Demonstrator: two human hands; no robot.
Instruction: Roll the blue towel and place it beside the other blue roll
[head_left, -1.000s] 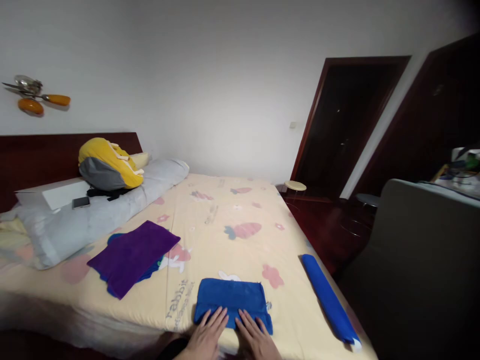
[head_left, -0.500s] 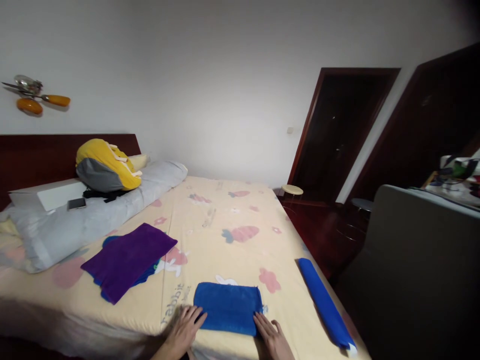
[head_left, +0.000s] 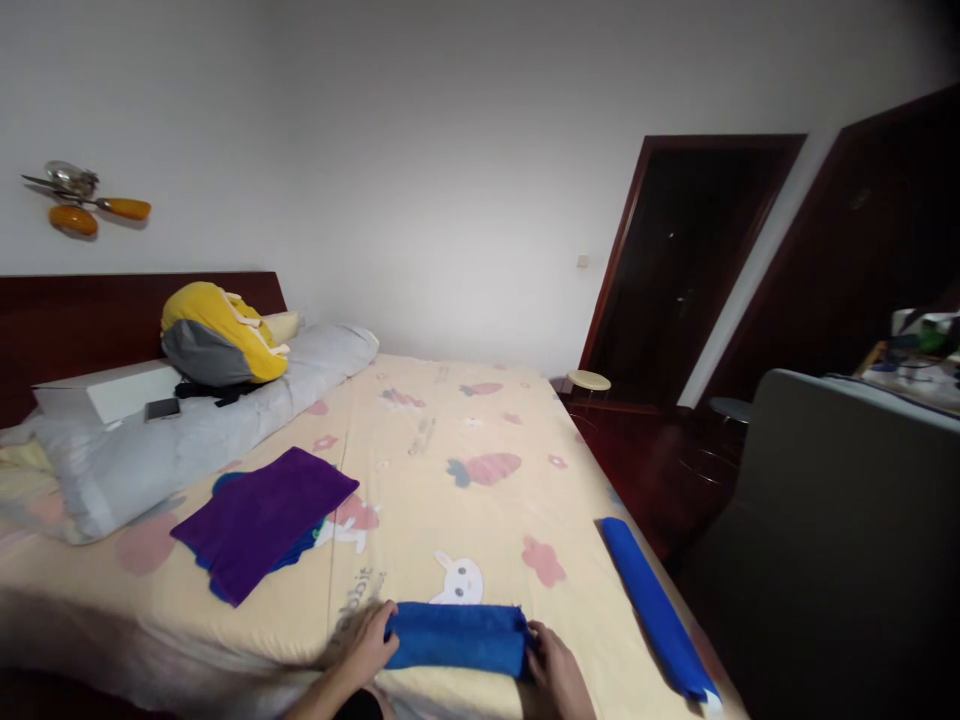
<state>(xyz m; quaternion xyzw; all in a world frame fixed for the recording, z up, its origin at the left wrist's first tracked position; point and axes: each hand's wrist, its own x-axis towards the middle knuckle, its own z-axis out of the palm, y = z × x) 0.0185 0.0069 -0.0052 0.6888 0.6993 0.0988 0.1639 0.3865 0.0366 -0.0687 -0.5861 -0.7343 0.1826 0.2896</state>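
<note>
- Along the near edge of the bed [head_left: 420,480], a blue cloth [head_left: 457,637] lies as a long, narrow strip, a lengthwise line parting it into two bands.
- At its left end, the left hand [head_left: 373,640] has thumb and fingers curled in on the fabric, seemingly pinching it.
- At its right end, the right hand [head_left: 553,662] likewise appears clamped on the cloth, near a dark, loose-looking corner; how firmly cannot be told.
- Judging by its look, the blue cloth should be light, limp and hard to damage, with a matte nap that gives fingers good purchase. Its layers could slide apart or sag in the middle if lifted from one end, so both short ends, with all layers caught together, seem the soundest hold.
- Towards the bed's right edge, well apart from the right hand, a long blue roll [head_left: 652,607] lies slantwise, a white bit [head_left: 711,703] at its near tip; its filling cannot be told.
- Farther off, on the bed's left part, a purple cloth [head_left: 270,520] lies flat over blue fabric [head_left: 300,545], looking equally soft; any free corner would lift easily.
</note>
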